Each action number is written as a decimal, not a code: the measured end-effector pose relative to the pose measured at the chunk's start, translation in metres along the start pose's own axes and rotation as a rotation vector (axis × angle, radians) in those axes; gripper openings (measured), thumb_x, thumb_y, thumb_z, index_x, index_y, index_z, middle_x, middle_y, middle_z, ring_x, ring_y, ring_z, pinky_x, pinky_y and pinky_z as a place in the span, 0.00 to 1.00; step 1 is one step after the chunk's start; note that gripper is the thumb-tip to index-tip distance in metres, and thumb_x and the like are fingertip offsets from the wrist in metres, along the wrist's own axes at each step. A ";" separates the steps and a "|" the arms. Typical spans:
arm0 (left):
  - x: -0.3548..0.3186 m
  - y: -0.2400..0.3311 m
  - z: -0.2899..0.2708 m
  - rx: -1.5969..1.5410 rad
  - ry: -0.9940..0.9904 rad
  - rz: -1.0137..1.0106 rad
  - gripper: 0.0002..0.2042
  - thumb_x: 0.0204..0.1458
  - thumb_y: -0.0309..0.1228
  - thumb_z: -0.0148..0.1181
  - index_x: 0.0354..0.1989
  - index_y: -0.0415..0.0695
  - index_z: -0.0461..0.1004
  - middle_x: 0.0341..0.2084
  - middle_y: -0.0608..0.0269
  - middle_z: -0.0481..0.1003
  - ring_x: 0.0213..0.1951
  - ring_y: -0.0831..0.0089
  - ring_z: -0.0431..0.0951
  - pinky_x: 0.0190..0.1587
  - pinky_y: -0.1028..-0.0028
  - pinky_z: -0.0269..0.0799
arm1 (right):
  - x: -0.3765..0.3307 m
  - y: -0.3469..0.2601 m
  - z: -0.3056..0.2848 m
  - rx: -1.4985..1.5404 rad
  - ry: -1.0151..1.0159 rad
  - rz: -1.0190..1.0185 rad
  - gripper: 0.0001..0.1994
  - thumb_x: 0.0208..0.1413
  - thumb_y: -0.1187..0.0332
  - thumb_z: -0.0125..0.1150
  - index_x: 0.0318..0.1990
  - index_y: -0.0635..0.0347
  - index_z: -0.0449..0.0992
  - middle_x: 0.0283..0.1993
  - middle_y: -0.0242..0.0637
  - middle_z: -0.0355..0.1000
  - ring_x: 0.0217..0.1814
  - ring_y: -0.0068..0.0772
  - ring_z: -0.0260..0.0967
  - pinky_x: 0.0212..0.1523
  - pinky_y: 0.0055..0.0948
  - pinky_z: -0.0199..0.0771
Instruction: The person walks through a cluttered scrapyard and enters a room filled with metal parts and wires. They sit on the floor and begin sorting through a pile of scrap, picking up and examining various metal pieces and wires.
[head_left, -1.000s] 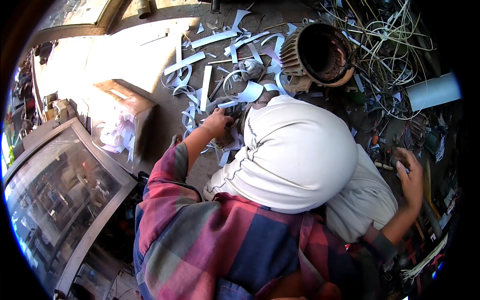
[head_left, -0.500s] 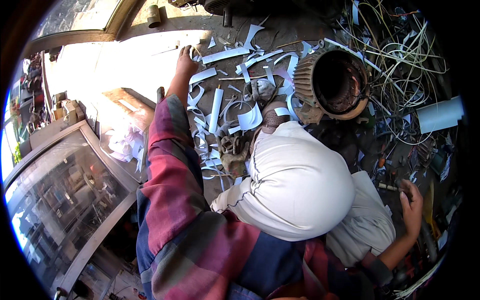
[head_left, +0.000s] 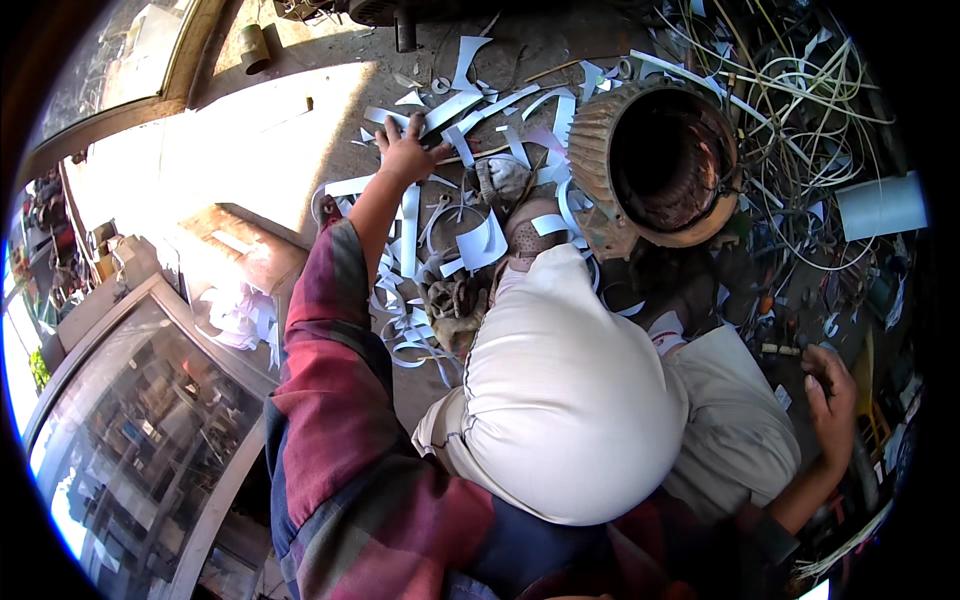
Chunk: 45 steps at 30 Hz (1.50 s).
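Note:
My left hand (head_left: 405, 155) reaches forward, palm down and fingers spread. It rests over white paper strips (head_left: 455, 110) scattered on the ground, its fingertips at one strip; I see nothing gripped in it. At the right, my right hand (head_left: 832, 400) hangs beside my knee with loosely bent fingers set apart and nothing visible in them. Nearest to it lies a short pale stick (head_left: 780, 349). Ahead of my knees stands a ribbed, rusty motor housing (head_left: 610, 150), its round opening showing dark copper-coloured windings (head_left: 705, 180) inside.
A tangle of pale wires (head_left: 800, 120) and a white sheet (head_left: 880, 207) lie at the right. Dirty work gloves (head_left: 452, 300) and a greyish cloth bundle (head_left: 502, 180) sit among the strips. A framed glass panel (head_left: 140, 420) stands left, near crumpled white paper (head_left: 240, 318).
My left hand has moved right from beside the sunlit patch onto the paper strips, and its fingers have spread. My right hand stays beside the knee. The whole view has shifted slightly.

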<state>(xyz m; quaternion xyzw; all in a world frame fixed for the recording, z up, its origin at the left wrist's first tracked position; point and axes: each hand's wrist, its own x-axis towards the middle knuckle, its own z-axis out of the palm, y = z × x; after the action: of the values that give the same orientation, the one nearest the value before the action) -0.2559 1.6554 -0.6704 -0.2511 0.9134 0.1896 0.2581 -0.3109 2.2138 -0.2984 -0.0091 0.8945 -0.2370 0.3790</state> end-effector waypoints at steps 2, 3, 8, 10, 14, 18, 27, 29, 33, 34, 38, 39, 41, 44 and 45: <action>-0.042 0.007 0.042 0.030 -0.163 0.193 0.38 0.43 0.58 0.55 0.61 0.54 0.55 0.62 0.33 0.36 0.63 0.34 0.32 0.63 0.50 0.35 | -0.011 -0.016 0.001 -0.038 0.015 -0.007 0.17 0.47 0.76 0.49 0.47 0.71 0.67 0.45 0.42 0.67 0.46 0.32 0.67 0.49 0.28 0.65; -0.075 0.030 0.020 0.108 -0.389 0.180 0.37 0.44 0.54 0.56 0.62 0.52 0.54 0.62 0.36 0.44 0.63 0.38 0.41 0.63 0.54 0.42 | -0.006 -0.012 0.000 -0.048 0.011 -0.036 0.18 0.47 0.75 0.49 0.47 0.71 0.67 0.45 0.42 0.67 0.46 0.33 0.67 0.49 0.29 0.65; -0.077 0.053 -0.033 -0.074 -0.447 0.135 0.14 0.49 0.42 0.54 0.33 0.44 0.78 0.24 0.54 0.77 0.30 0.60 0.78 0.32 0.64 0.72 | -0.008 -0.024 -0.003 -0.064 0.042 -0.094 0.18 0.47 0.73 0.49 0.47 0.71 0.68 0.44 0.44 0.67 0.45 0.34 0.67 0.48 0.29 0.65; -0.043 0.061 -0.047 0.076 0.010 0.304 0.14 0.47 0.42 0.55 0.37 0.47 0.76 0.26 0.53 0.76 0.32 0.56 0.77 0.36 0.62 0.72 | -0.007 -0.026 -0.006 -0.057 0.041 -0.105 0.18 0.46 0.73 0.50 0.47 0.71 0.68 0.43 0.44 0.67 0.44 0.33 0.67 0.48 0.29 0.65; 0.029 0.117 -0.075 -0.036 0.206 0.363 0.38 0.38 0.54 0.62 0.59 0.53 0.59 0.58 0.41 0.54 0.57 0.47 0.58 0.54 0.60 0.61 | -0.007 -0.037 -0.004 -0.066 0.028 -0.077 0.18 0.45 0.74 0.50 0.46 0.71 0.68 0.42 0.45 0.68 0.45 0.36 0.67 0.48 0.29 0.65; 0.059 0.158 -0.035 0.124 0.032 0.306 0.38 0.38 0.62 0.56 0.61 0.67 0.54 0.64 0.49 0.39 0.64 0.45 0.38 0.56 0.43 0.47 | -0.005 -0.032 -0.002 -0.086 0.022 -0.073 0.18 0.44 0.74 0.51 0.46 0.70 0.69 0.42 0.46 0.68 0.45 0.36 0.67 0.48 0.29 0.65; -0.030 0.116 0.032 0.464 -0.030 0.653 0.29 0.46 0.36 0.58 0.58 0.71 0.59 0.65 0.64 0.42 0.67 0.59 0.38 0.56 0.37 0.48 | -0.016 -0.035 0.000 -0.091 0.045 -0.137 0.18 0.47 0.72 0.52 0.46 0.72 0.68 0.41 0.43 0.68 0.44 0.33 0.66 0.48 0.28 0.63; -0.050 0.087 0.029 0.476 -0.100 0.624 0.28 0.47 0.32 0.56 0.58 0.70 0.60 0.65 0.65 0.42 0.67 0.59 0.38 0.54 0.37 0.52 | -0.024 -0.033 0.000 -0.103 0.034 -0.161 0.18 0.47 0.72 0.52 0.46 0.71 0.68 0.42 0.44 0.68 0.45 0.34 0.66 0.48 0.28 0.64; -0.105 0.019 0.034 0.357 -0.119 0.437 0.29 0.46 0.26 0.54 0.58 0.68 0.60 0.65 0.65 0.42 0.67 0.58 0.37 0.52 0.38 0.56 | -0.042 -0.018 0.002 -0.064 0.067 -0.188 0.18 0.49 0.74 0.50 0.48 0.70 0.68 0.44 0.44 0.69 0.47 0.33 0.67 0.50 0.29 0.64; -0.118 -0.002 0.046 0.305 -0.127 0.390 0.29 0.46 0.26 0.54 0.58 0.68 0.60 0.65 0.66 0.41 0.67 0.57 0.37 0.52 0.38 0.56 | -0.047 -0.018 0.004 -0.058 0.083 -0.194 0.18 0.49 0.74 0.50 0.49 0.69 0.68 0.44 0.44 0.69 0.47 0.33 0.67 0.50 0.29 0.63; -0.187 -0.045 0.085 0.201 -0.161 0.253 0.29 0.45 0.26 0.53 0.58 0.67 0.60 0.66 0.66 0.40 0.67 0.55 0.36 0.51 0.36 0.57 | -0.065 -0.010 0.007 -0.034 0.094 -0.203 0.18 0.52 0.74 0.49 0.52 0.69 0.66 0.47 0.43 0.68 0.50 0.32 0.65 0.53 0.28 0.61; -0.199 -0.059 0.103 0.169 -0.153 0.263 0.28 0.46 0.27 0.53 0.58 0.67 0.60 0.66 0.66 0.40 0.67 0.55 0.36 0.51 0.36 0.56 | -0.069 -0.008 0.008 -0.036 0.099 -0.203 0.19 0.53 0.73 0.49 0.53 0.69 0.65 0.48 0.42 0.68 0.50 0.32 0.65 0.53 0.28 0.60; -0.231 -0.065 0.117 0.046 -0.129 0.310 0.24 0.47 0.31 0.53 0.55 0.65 0.64 0.64 0.61 0.48 0.65 0.52 0.45 0.56 0.47 0.58 | -0.068 0.003 0.009 -0.009 0.090 -0.236 0.18 0.55 0.72 0.48 0.53 0.69 0.64 0.48 0.42 0.68 0.51 0.31 0.64 0.54 0.27 0.59; -0.270 -0.063 0.112 -0.070 -0.045 0.375 0.22 0.46 0.31 0.54 0.53 0.60 0.68 0.60 0.56 0.55 0.62 0.52 0.52 0.58 0.55 0.57 | -0.068 0.012 0.014 0.019 0.097 -0.219 0.18 0.57 0.69 0.49 0.53 0.69 0.65 0.48 0.41 0.68 0.51 0.29 0.64 0.54 0.26 0.59; -0.281 -0.064 0.102 -0.093 0.050 0.354 0.22 0.44 0.28 0.54 0.51 0.55 0.68 0.58 0.54 0.58 0.60 0.51 0.57 0.57 0.58 0.59 | -0.064 0.020 0.010 0.028 0.099 -0.220 0.18 0.57 0.69 0.49 0.53 0.69 0.65 0.49 0.42 0.68 0.52 0.30 0.64 0.54 0.26 0.59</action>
<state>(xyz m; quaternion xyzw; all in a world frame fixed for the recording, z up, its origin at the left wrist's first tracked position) 0.0258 1.7540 -0.6059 -0.1028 0.9398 0.2677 0.1859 -0.2555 2.2399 -0.2698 -0.0901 0.9024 -0.2899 0.3059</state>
